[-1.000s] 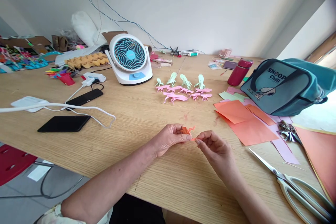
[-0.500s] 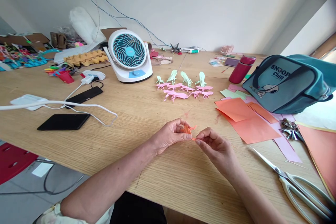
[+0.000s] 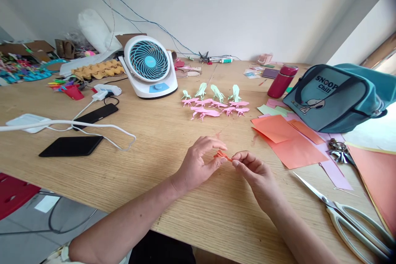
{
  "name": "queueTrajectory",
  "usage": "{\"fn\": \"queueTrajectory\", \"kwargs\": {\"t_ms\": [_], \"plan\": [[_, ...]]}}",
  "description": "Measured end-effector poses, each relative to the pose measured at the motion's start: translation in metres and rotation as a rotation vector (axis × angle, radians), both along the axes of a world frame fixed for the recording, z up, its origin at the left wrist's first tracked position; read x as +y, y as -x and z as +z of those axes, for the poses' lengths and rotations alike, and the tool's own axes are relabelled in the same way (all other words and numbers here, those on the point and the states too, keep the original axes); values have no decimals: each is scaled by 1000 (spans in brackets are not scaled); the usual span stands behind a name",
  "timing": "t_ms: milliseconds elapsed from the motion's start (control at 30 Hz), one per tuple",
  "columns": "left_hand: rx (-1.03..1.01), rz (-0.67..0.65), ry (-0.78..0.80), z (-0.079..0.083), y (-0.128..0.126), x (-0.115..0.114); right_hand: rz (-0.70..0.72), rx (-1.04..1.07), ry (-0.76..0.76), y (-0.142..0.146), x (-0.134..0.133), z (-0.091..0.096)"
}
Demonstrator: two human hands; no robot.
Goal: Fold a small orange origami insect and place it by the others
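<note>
A small folded orange paper piece (image 3: 221, 155) is held a little above the table. My right hand (image 3: 254, 173) pinches its right end between thumb and fingertips. My left hand (image 3: 202, 161) curves around the other end with its fingers spread apart. The left thumb lies against or just in front of the paper; whether it presses on it I cannot tell. Beyond my hands stand several folded paper insects, pink ones (image 3: 205, 112) in front and pale green ones (image 3: 218, 93) behind.
Orange sheets (image 3: 297, 150) lie to the right, near scissors (image 3: 332, 204), a bunch of keys (image 3: 338, 148) and a teal bag (image 3: 328, 97). A red flask (image 3: 282, 81) stands behind. At left are a fan (image 3: 150, 68), a black phone (image 3: 71, 146) and a white cable (image 3: 93, 123).
My left fingers have loosened and lifted away from the orange paper, which has turned. My right hand keeps its pinch on one end. The view has shifted slightly.
</note>
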State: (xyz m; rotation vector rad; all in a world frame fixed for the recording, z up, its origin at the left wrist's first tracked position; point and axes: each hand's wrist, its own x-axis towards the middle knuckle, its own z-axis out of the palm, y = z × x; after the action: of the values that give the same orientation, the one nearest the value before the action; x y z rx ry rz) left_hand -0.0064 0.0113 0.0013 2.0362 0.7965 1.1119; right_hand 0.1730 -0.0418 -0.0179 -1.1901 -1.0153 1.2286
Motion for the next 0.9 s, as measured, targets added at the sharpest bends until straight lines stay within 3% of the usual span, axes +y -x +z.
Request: {"fn": "queueTrajectory", "kwargs": {"t_ms": [100, 267, 367, 533, 733, 900], "plan": [[34, -62, -1, 0, -1, 0, 19, -1, -11, 1, 0, 0], [4, -139, 239, -3, 0, 3, 8, 15, -2, 1, 1, 0], [0, -179, 297, -3, 1, 4, 11, 42, -2, 0, 0, 0], [-16, -224, 298, -1, 1, 5, 26, 137, 64, -1, -1, -2], [41, -82, 121, -6, -2, 2, 36, 140, 84, -1, -2, -4], [32, -54, 62, -9, -5, 1, 65, 115, 55, 1, -3, 0]]}}
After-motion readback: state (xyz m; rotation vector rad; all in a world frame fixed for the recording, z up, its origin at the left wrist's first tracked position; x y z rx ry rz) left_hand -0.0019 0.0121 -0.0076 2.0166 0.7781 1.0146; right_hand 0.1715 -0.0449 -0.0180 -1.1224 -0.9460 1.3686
